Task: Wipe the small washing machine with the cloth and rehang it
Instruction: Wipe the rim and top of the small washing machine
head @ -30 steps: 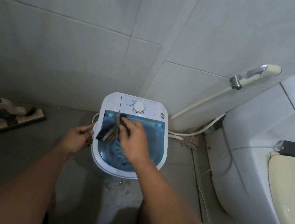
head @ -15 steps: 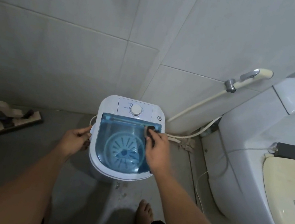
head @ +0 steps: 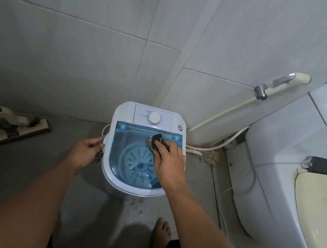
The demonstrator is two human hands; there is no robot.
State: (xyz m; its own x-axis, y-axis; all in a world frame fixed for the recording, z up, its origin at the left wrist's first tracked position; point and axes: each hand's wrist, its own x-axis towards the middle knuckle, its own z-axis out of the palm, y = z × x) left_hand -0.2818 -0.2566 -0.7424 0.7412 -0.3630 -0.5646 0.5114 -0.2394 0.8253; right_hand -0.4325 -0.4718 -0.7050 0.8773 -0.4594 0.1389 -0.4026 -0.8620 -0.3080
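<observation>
right grip pinches the dark cloth against the blue lid toward its rear right; left grip curls round the left rim of the small washing machine.

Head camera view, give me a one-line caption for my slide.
Right grip holds a dark cloth against the blue lid of the small washing machine; left grip holds its side.

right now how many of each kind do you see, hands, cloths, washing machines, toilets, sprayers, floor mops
hands (left hand, right hand): 2
cloth: 1
washing machine: 1
toilet: 1
bidet sprayer: 1
floor mop: 1
total: 7
</observation>
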